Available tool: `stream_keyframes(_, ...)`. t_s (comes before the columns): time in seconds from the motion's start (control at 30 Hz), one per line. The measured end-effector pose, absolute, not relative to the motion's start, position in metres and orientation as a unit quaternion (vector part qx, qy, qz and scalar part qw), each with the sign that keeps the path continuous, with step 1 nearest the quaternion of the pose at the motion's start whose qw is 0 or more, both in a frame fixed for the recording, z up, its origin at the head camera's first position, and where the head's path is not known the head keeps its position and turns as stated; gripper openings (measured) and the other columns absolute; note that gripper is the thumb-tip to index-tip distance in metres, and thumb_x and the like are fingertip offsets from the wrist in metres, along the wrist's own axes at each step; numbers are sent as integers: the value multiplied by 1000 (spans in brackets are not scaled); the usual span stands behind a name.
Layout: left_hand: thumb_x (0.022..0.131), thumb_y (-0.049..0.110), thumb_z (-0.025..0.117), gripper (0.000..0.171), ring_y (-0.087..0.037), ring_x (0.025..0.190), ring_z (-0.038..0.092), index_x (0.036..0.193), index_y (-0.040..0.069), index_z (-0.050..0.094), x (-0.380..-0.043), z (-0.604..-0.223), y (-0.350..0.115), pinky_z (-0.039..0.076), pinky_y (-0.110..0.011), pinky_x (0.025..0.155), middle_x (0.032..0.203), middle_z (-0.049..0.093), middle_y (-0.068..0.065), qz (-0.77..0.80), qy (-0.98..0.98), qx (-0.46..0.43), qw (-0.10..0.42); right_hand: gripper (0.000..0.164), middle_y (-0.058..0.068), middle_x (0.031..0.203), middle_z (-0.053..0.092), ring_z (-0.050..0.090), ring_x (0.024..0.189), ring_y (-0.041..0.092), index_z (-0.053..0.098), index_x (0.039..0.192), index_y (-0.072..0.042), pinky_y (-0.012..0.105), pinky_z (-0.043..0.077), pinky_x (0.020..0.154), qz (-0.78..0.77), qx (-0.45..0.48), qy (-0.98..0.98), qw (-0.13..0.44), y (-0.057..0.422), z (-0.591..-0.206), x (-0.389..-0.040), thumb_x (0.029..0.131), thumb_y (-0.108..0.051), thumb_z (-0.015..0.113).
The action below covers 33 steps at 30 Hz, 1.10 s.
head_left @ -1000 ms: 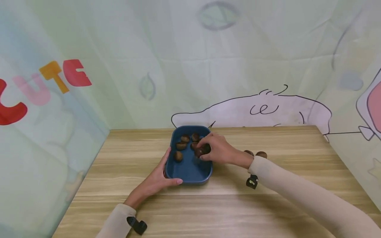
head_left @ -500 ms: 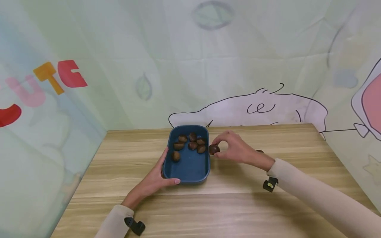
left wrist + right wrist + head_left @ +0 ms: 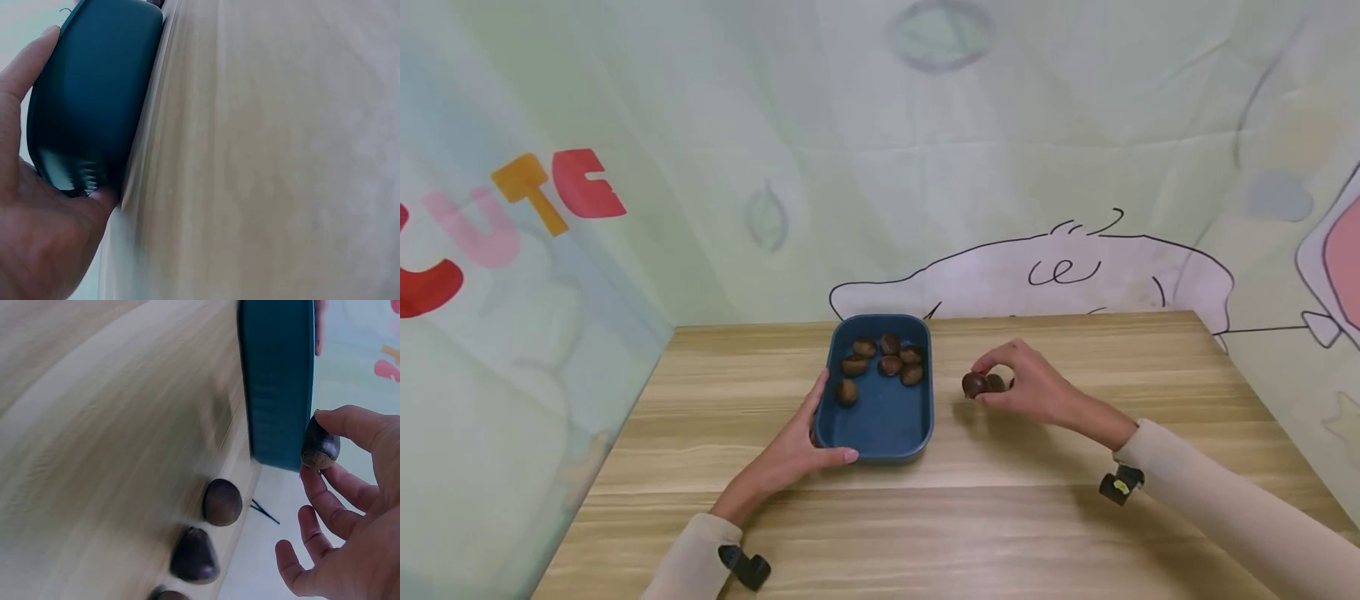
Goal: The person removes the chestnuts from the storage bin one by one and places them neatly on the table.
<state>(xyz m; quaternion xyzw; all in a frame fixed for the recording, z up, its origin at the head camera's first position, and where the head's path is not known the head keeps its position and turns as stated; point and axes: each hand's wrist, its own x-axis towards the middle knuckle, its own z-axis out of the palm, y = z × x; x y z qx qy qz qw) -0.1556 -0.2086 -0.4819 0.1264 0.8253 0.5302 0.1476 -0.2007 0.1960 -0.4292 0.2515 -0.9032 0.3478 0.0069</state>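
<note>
Dark brown chestnut [image 3: 975,385] pinched in the right hand [image 3: 1033,387], narrow grip, thumb against fingertips, raised over the tabletop [image 3: 880,533] just beside the box's right wall. More chestnuts [image 3: 222,502] lie below that hand; right wrist view gets three, one cut off. Blue box [image 3: 876,429] sits by the tabletop's far edge, left of middle, seven chestnuts inside, mostly toward its far end. Left hand [image 3: 793,450] spans the box's near-left corner, spread wide, thumb on near rim. Printed backdrop [image 3: 850,183] behind far edge.
</note>
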Motion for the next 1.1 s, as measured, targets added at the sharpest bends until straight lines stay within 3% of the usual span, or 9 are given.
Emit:
stream_keyframes(0.4,89,37,94,132,-43,169,6,179,31,-2,-160,-480,-205,15,-71,130,186,-1,-10,532,822,135,154,35,14,125,76,59,128,41,81,120,-6,67,51,104,346,201,-917,12,244,-426,-186,89,-14,93)
stream_keyframes(0.77,89,35,95,133,-44,168,9,179,30,-3,-159,-479,-206,18,-71,129,185,-2,-11,537,818,134,157,36,16,127,76,61,125,38,80,123,-5,60,49,104,346,163,-923,35,277,-425,-178,91,-17,91)
stream_keyframes(1.1,89,37,94,133,-43,169,6,179,29,-3,-157,-481,-208,15,-71,130,186,-2,-10,531,823,129,153,31,15,121,78,63,120,38,81,119,-4,61,50,102,346,159,-924,44,295,-436,-174,92,-16,90)
